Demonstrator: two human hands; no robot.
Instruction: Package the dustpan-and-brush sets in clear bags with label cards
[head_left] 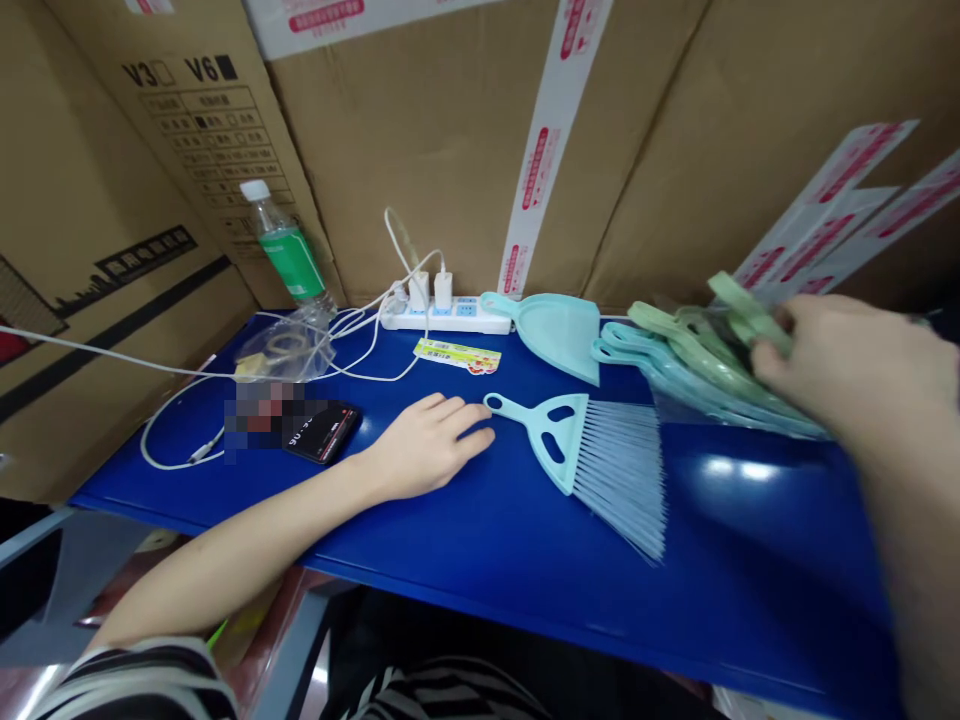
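A light-blue hand brush point(559, 440) lies on the blue table, its bristles fanned to the right. My left hand point(429, 440) rests palm down at the tip of the brush handle, fingers loosely spread and holding nothing. Behind the brush is a light-blue dustpan point(559, 325). At the right, several green and blue dustpans or brushes point(697, 355) lie in a pile, partly covered by clear plastic. My right hand point(832, 360), blurred, pinches a green handle point(750, 315) above that pile; what the handle belongs to is hidden.
A white power strip point(450, 318) with chargers and cables stands against the cardboard wall point(450, 150). To the left are a water bottle point(292, 255), a clear plastic bag point(289, 345) and a phone point(326, 432). A yellow-green strip point(457, 355) lies before the power strip.
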